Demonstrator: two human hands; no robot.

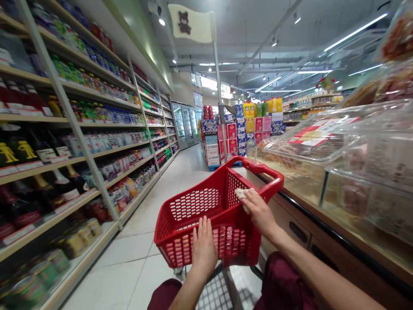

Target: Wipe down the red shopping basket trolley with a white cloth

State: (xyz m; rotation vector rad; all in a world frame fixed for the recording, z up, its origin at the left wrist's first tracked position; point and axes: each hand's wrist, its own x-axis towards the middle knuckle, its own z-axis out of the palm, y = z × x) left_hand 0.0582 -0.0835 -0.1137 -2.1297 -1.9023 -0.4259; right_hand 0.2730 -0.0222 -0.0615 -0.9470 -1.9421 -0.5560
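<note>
A red plastic shopping cart basket (190,211) with slotted walls stands right before me, its handle (274,176) at the right. My left hand (204,245) lies flat against the near side wall, fingers stretched together over the top rim. My right hand (256,211) is closed on a crumpled whitish cloth (240,193), which it presses on the rim beside the handle. Part of the cloth is hidden under the fingers. From the cart's far end rises a pole (217,77) with a cream flag (192,23) bearing a dark bear.
Shelves of bottles and cans (106,107) line the left side. At the right a wooden display counter (290,219) carries clear plastic food packs (309,133). Stacked drink cartons (227,137) stand ahead, with glass-door fridges (185,122) behind. Pale floor tiles (129,262) run along the aisle.
</note>
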